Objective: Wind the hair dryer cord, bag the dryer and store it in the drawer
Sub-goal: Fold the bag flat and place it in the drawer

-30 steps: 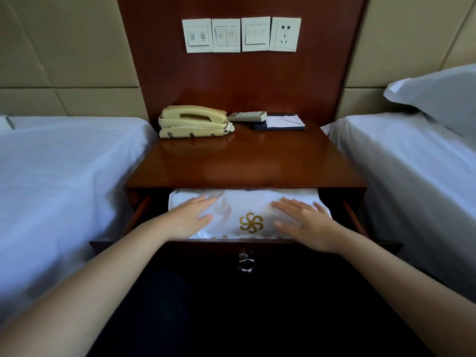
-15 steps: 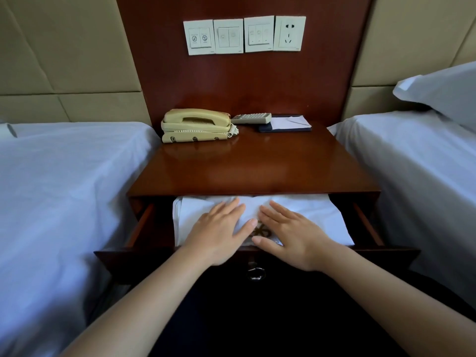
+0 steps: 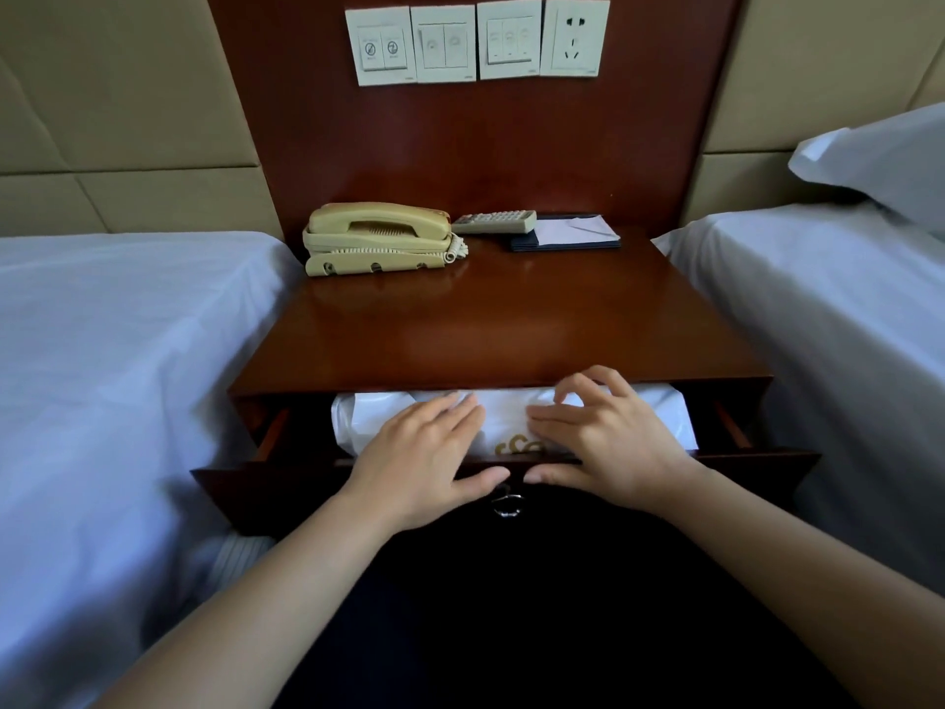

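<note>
presently the white plastic bag (image 3: pixel 654 417), printed with a gold logo (image 3: pixel 516 446), is seen lying inside the partly pulled-out drawer (image 3: pixel 255 483) of the nightstand, its back part tucked under the front edge of the polished wooden surface (image 3: pixel 501 330). what the bag contains is hidden by the plastic, so the hair dryer itself cannot be made out. the left hand (image 3: pixel 424 458) is laid flat on the bag's left half, fingers straight and close together, with the thumb resting along the drawer's front edge. the right hand (image 3: pixel 608 442) is placed on the bag just beside it: the index finger is stretched flat toward the left hand, the other fingers are loosely arched with their tips touching the plastic near the edge of the surface, and the thumb is laid on the drawer front; nothing is gripped by either hand. a metal ring pull (image 3: pixel 507 505) hangs on the drawer front just below the two thumbs. at the back of the surface a cream telephone (image 3: pixel 378 237) is set on the left, with a remote control (image 3: pixel 495 222) and a dark folder with white paper (image 3: pixel 572 232) to its right. switch plates (image 3: pixel 445 43) and a wall socket (image 3: pixel 576 38) are fixed to the wooden panel above. a white-sheeted bed (image 3: pixel 117 350) is seen on the left and a second bed (image 3: pixel 818 309) on the right, the latter carrying a pillow (image 3: pixel 879 156).
</note>
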A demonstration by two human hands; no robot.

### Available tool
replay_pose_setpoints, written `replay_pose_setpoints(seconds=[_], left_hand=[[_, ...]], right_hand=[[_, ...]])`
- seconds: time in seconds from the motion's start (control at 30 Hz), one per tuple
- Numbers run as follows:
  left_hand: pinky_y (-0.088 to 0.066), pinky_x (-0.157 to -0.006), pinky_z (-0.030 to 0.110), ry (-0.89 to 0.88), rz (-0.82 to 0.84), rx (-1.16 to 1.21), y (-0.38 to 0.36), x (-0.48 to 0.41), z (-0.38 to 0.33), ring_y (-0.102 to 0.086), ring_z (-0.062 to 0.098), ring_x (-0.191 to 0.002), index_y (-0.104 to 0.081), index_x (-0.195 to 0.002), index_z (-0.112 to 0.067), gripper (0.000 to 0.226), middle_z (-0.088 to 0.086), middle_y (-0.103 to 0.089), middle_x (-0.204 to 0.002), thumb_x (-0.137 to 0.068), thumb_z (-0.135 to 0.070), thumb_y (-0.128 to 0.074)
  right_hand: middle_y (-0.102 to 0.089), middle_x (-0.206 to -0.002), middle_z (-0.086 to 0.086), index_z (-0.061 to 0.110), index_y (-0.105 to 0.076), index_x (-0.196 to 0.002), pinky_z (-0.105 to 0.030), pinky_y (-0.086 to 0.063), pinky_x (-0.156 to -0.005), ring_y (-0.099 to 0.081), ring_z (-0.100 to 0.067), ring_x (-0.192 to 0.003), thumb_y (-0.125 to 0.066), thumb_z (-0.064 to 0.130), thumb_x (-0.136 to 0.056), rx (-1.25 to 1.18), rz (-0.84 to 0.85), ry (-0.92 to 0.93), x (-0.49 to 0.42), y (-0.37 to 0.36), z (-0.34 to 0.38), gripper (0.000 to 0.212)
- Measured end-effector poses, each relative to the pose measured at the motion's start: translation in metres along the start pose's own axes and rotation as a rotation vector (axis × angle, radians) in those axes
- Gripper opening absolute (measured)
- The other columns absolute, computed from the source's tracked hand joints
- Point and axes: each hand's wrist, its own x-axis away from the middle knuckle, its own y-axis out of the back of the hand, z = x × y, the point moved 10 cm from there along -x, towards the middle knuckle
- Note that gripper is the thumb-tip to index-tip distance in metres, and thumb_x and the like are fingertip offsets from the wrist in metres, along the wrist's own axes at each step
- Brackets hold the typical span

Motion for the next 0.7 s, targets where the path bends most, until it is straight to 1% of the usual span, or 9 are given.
replay_pose_setpoints(seconds=[0.13, 0.23, 0.3, 0.37, 0.4, 0.47, 0.53, 0.6, 0.7], left_hand=[[-0.058, -0.069, 0.025, -0.013, 0.041, -0.055, -0.007, 0.0, 0.003, -0.067, 0.016, -0.108, -0.072, -0.109, -0.009, 0.068, 0.006, -0.071, -0.113, -0.081, -0.057, -0.034], [-0.06, -0.059, 0.028, -0.017, 0.057, -0.036, -0.009, -0.001, 0.003, -0.067, 0.017, -0.107, -0.071, -0.11, -0.01, 0.069, 0.005, -0.071, -0.115, -0.083, -0.06, -0.031], [-0.06, -0.055, 0.03, 0.003, 0.058, -0.026, -0.011, -0.001, 0.006, -0.067, 0.018, -0.107, -0.07, -0.111, -0.011, 0.075, 0.005, -0.07, -0.116, -0.088, -0.063, -0.021], [-0.061, -0.062, 0.035, 0.029, 0.033, 0.022, -0.005, -0.001, 0.007, -0.062, 0.019, -0.115, -0.066, -0.118, -0.011, 0.08, 0.005, -0.066, -0.125, -0.085, -0.066, -0.018], [-0.06, -0.073, 0.038, 0.04, 0.034, 0.055, -0.004, -0.002, 0.006, -0.055, 0.019, -0.125, -0.06, -0.127, -0.012, 0.084, 0.004, -0.058, -0.135, -0.081, -0.067, -0.016], [-0.048, -0.097, 0.038, 0.063, 0.057, 0.078, -0.005, -0.003, 0.004, -0.031, 0.015, -0.142, -0.04, -0.144, -0.017, 0.09, -0.002, -0.034, -0.154, -0.076, -0.069, -0.01], [-0.039, -0.105, 0.035, 0.077, 0.044, 0.036, -0.004, -0.003, 0.004, -0.021, 0.013, -0.146, -0.029, -0.148, -0.022, 0.078, -0.008, -0.022, -0.158, -0.085, -0.067, -0.018], [-0.038, -0.102, 0.035, 0.078, 0.032, -0.018, 0.0, -0.004, 0.003, -0.032, 0.018, -0.139, -0.037, -0.144, -0.02, 0.076, -0.007, -0.032, -0.155, -0.085, -0.063, -0.017], [-0.041, -0.096, 0.036, 0.055, 0.006, -0.095, 0.004, -0.006, -0.001, -0.049, 0.024, -0.122, -0.053, -0.131, -0.015, 0.084, -0.001, -0.051, -0.143, -0.078, -0.062, -0.008]], right_hand=[[-0.069, -0.089, 0.014, 0.02, -0.069, -0.075, -0.034, -0.034, -0.082, -0.057, -0.02, -0.082, -0.022, 0.067, -0.09, 0.023, -0.017, 0.007, -0.003, -0.003, -0.003, 0.068], [-0.069, -0.088, 0.013, 0.02, -0.068, -0.075, -0.034, -0.033, -0.075, -0.054, -0.021, -0.078, -0.019, 0.067, -0.091, 0.047, -0.01, -0.008, -0.004, -0.006, -0.004, 0.069], [-0.069, -0.087, 0.013, 0.02, -0.068, -0.074, -0.034, -0.032, -0.072, -0.054, -0.021, -0.076, -0.018, 0.066, -0.091, 0.056, -0.028, -0.017, -0.005, -0.006, -0.004, 0.07], [-0.068, -0.083, 0.013, 0.02, -0.068, -0.074, -0.034, -0.031, -0.07, -0.05, -0.02, -0.077, -0.016, 0.065, -0.091, 0.057, -0.063, -0.027, -0.006, -0.005, -0.003, 0.071], [-0.067, -0.082, 0.013, 0.02, -0.068, -0.074, -0.034, -0.031, -0.07, -0.047, -0.02, -0.078, -0.015, 0.064, -0.091, 0.055, -0.08, -0.033, -0.006, -0.005, -0.003, 0.072], [-0.068, -0.082, 0.013, 0.019, -0.069, -0.075, -0.033, -0.03, -0.07, -0.04, -0.018, -0.081, -0.014, 0.063, -0.091, 0.052, -0.102, -0.036, -0.005, -0.006, -0.003, 0.073], [-0.068, -0.082, 0.012, 0.019, -0.07, -0.074, -0.033, -0.029, -0.07, -0.038, -0.018, -0.081, -0.016, 0.063, -0.091, 0.075, -0.114, -0.038, -0.006, -0.008, -0.003, 0.072], [-0.068, -0.082, 0.01, 0.02, -0.071, -0.074, -0.033, -0.029, -0.07, -0.038, -0.018, -0.082, -0.024, 0.064, -0.089, 0.107, -0.127, -0.055, -0.006, -0.008, -0.004, 0.066], [-0.062, -0.084, 0.003, 0.021, -0.072, -0.075, -0.034, -0.026, -0.069, -0.037, -0.019, -0.083, -0.033, 0.062, -0.084, 0.158, -0.145, -0.087, -0.006, -0.007, -0.005, 0.057]])
